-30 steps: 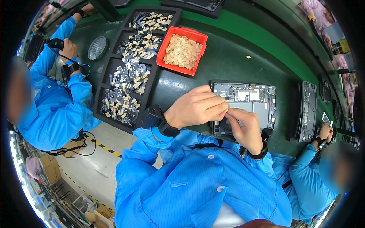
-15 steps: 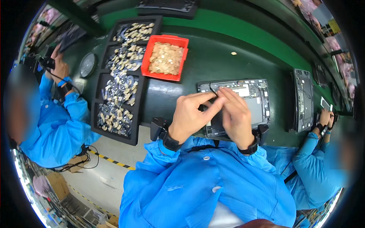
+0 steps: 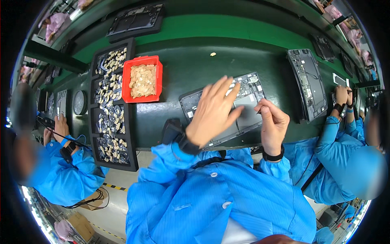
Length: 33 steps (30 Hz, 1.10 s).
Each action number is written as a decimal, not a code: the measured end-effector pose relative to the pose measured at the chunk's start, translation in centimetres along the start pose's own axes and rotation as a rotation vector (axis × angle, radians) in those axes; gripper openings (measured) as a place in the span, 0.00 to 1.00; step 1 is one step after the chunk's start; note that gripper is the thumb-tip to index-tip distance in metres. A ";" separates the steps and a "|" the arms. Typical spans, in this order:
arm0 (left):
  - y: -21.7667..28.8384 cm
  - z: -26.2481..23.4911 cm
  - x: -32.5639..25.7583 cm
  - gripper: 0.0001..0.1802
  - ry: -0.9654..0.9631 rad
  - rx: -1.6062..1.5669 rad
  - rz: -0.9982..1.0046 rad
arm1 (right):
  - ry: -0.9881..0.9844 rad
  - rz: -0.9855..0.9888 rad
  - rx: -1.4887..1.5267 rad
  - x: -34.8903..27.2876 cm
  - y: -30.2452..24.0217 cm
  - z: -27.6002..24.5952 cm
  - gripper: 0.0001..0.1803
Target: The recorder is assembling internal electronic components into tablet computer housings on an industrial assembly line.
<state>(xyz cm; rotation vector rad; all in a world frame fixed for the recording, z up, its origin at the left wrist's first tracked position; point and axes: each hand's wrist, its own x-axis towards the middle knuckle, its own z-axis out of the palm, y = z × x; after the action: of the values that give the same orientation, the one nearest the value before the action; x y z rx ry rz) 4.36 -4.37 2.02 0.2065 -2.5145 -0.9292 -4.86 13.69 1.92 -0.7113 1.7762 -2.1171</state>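
Dark green workbench, pale floor, yellow-and-black floor tape.

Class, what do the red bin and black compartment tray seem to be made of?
Red bin: probably smooth plastic, judging by its even colour and moulded-looking rim. Black compartment tray: perhaps matte foam, given its dull, thick walls, though plastic is possible.

Holding L hand spread over open laptop chassis; pinching sm. dark pc. in R hand, by chassis R edge. See red bin w/ tan bits to L on grn bench, beside blk tray of mixed parts.
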 end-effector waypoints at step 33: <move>-2.8 1.5 -3.6 0.23 -0.172 0.171 0.129 | -0.056 0.053 -0.837 1.0 2.9 -0.5 0.06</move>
<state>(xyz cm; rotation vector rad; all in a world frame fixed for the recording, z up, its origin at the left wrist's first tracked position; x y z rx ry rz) 6.83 -4.61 -2.09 0.0163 -2.7302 -0.7086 -6.26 12.98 -0.74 -0.8674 2.6029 -1.2356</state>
